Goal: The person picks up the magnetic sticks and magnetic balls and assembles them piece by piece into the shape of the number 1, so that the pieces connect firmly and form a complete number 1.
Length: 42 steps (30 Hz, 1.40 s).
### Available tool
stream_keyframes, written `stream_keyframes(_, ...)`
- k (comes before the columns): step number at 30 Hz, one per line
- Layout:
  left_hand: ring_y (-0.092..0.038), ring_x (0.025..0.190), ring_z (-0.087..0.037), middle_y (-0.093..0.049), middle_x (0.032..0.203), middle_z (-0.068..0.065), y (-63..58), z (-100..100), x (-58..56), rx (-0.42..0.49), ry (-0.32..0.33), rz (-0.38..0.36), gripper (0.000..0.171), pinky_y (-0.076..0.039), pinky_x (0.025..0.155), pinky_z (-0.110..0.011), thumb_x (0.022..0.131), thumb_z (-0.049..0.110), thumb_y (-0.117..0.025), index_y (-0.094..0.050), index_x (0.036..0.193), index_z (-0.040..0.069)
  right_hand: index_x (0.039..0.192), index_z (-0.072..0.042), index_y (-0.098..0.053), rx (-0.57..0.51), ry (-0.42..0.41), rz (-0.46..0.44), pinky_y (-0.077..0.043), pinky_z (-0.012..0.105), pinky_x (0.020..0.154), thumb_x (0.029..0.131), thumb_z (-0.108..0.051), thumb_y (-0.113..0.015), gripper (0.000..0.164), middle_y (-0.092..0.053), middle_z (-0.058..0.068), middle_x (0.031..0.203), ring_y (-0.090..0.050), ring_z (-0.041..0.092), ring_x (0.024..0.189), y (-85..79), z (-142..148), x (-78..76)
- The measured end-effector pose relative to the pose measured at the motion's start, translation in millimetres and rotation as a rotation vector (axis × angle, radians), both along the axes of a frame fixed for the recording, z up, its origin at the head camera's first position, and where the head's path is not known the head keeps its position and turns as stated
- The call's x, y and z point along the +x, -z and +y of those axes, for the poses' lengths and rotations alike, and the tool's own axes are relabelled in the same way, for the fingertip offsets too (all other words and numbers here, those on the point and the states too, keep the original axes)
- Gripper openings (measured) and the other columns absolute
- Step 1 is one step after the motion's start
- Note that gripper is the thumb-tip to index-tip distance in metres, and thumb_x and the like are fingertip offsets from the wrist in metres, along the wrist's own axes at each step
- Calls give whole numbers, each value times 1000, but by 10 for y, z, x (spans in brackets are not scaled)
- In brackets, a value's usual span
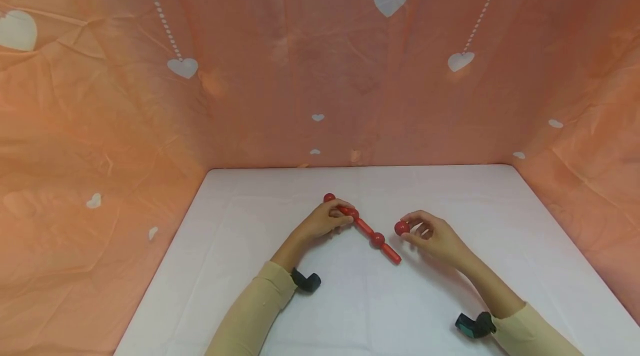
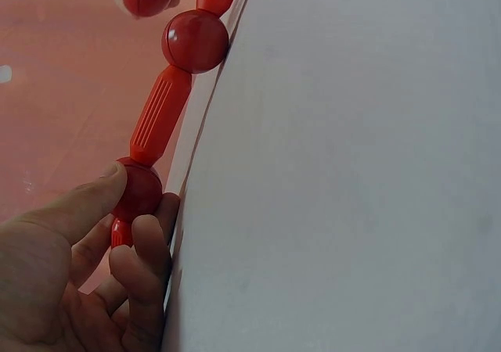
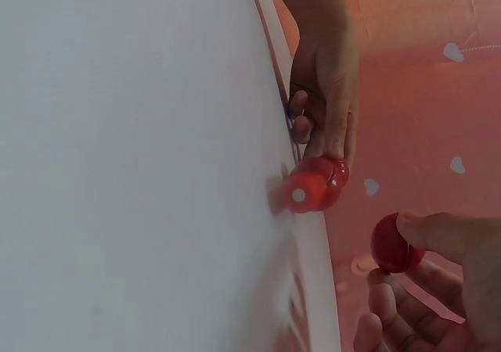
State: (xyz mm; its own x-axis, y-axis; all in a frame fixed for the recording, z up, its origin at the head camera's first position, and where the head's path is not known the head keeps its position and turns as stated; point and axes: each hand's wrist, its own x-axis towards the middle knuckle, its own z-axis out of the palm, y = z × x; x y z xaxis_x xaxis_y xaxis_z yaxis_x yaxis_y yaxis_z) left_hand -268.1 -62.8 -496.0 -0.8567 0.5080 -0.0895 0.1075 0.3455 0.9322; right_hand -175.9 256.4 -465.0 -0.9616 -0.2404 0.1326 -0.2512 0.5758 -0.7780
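Note:
A chain of red balls and ridged rods (image 1: 364, 227) lies slanted across the white table in the head view. My left hand (image 1: 321, 220) pinches one of its balls (image 2: 139, 189) between thumb and fingers. Toward the right, the chain goes on through another ball (image 2: 196, 41) and finishes in a bare rod (image 1: 391, 254). The right wrist view shows that rod's end face with a pale round spot (image 3: 298, 195). A loose red ball (image 1: 401, 227) is pinched in the thumb and fingertips of my right hand (image 1: 436, 238), a short gap right of the chain.
The white table (image 1: 240, 195) reaches back to an orange backdrop (image 1: 320, 84) with pale hearts, which also hangs at both sides. A dark wrist camera (image 1: 306, 281) sits at the left cuff, and another one (image 1: 475, 325) at the right cuff.

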Motion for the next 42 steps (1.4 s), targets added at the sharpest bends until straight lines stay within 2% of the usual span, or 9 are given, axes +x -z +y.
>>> stream_keyframes(9,-56,66,-16,-68,87,-4,0,0,-1,6,5,0,33,-48,59,-26,103,26,-76,-70,135,19,124,-9,-70,9,-7,-47,-55,28,67,93,-15,-86,35,-71,2,99,-65,16,81,53,44,128)
stream_keyframes(20,-57,68,-16,-70,91,-4,-1,7,4,-11,-8,-4,33,-49,60,-26,103,28,-76,-70,135,21,123,-13,-70,33,-57,-68,-54,26,71,94,-20,-85,33,-69,-2,102,-60,15,86,77,145,229)
stream_keyframes(27,-57,68,-17,-70,92,-4,-9,6,3,-17,-5,-5,34,-49,60,-26,103,28,-76,-70,135,20,122,-15,-70,0,-110,-115,-50,25,71,95,-21,-85,31,-68,-2,101,-57,13,87,87,183,282)
stream_keyframes(36,-58,68,-16,-68,90,-4,-5,16,-12,-14,8,-1,35,-51,60,-25,103,27,-75,-69,136,18,123,-17,-70,-5,-152,-99,-49,25,70,95,-20,-85,32,-65,-3,100,-56,12,87,127,211,326)
stream_keyframes(42,-59,67,-18,-67,93,-6,-18,34,6,-74,-17,44,33,-53,62,-28,103,31,-76,-70,134,22,124,-15,-69,-10,-163,-110,-49,24,69,95,-18,-84,33,-65,-2,100,-55,11,87,137,221,339)
